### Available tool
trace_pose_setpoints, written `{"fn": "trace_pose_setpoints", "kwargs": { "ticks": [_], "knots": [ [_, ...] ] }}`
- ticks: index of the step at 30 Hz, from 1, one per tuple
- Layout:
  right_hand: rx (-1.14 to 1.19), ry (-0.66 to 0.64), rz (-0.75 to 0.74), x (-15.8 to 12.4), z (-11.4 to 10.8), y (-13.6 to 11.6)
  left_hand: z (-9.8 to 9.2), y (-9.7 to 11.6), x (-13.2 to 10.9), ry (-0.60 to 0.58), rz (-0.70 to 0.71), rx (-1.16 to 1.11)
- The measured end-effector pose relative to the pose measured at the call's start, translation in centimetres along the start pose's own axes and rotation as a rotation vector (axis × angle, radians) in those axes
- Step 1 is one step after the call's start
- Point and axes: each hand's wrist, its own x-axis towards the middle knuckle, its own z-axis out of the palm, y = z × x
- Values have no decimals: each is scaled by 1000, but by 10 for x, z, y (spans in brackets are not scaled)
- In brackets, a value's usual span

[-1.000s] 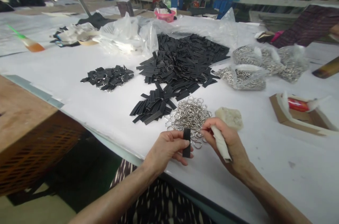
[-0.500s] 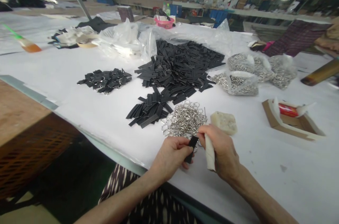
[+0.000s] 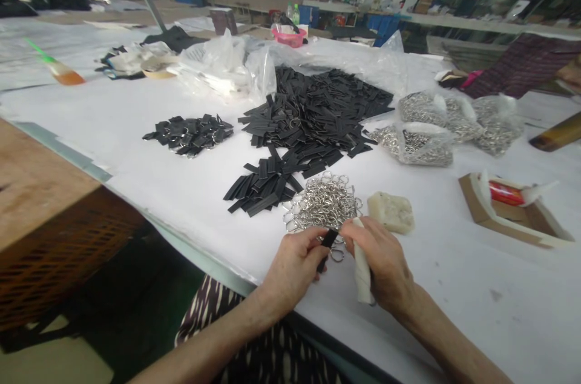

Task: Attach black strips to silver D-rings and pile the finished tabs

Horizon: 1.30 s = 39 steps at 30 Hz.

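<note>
My left hand (image 3: pixel 297 263) is closed, with a short black strip (image 3: pixel 327 244) pinched between thumb and fingers. Close beside it, my right hand (image 3: pixel 384 257) grips a tool with a white wrapped handle (image 3: pixel 362 269); the tool's working end is hidden by the fingers. Just beyond both hands lies a heap of silver metal rings (image 3: pixel 322 202), one of them loose near the strip. Right of the rings sits a pale, waxy-looking block (image 3: pixel 391 212). A small pile of black strips (image 3: pixel 263 187) spreads to the left of the rings.
Behind is a large heap of black strips (image 3: pixel 318 111). Strips fitted with rings (image 3: pixel 188 134) form a pile on the left. Bags of metal rings (image 3: pixel 424 145) and a cardboard tray (image 3: pixel 512 220) holding a red-labelled tube (image 3: pixel 506 193) stand right. A glue bottle (image 3: pixel 66 73) lies far left.
The view has shifted slightly, so the table things appear farther right. The strip in my left hand has tilted a little, and my right hand's fingers have come close to its upper end.
</note>
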Motion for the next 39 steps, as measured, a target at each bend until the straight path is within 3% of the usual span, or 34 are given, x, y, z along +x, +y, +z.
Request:
{"fn": "trace_pose_setpoints", "kwargs": {
  "ticks": [13, 18, 23, 25, 29, 33, 39],
  "knots": [
    [-90, 1, -56, 2, 1, -2, 2, 2, -2, 43, 45, 53],
    [-313, 11, -184, 5, 4, -3, 5, 1, -3, 32, 78, -56],
    [-409, 80, -254, 3, 8, -3, 5, 1, 0, 2, 33, -349],
    [-276, 81, -162, 0, 8, -3, 4, 0, 1, -16, 8, -428],
    [82, 93, 170, -6, 11, 0, 1, 0, 3, -23, -102, -509],
    [282, 115, 447, -7, 15, -3, 2, 3, 2, -40, -164, -549],
    [527, 65, 598, 0, 13, -9, 2, 7, 1, -122, -156, -562]
  ]
}}
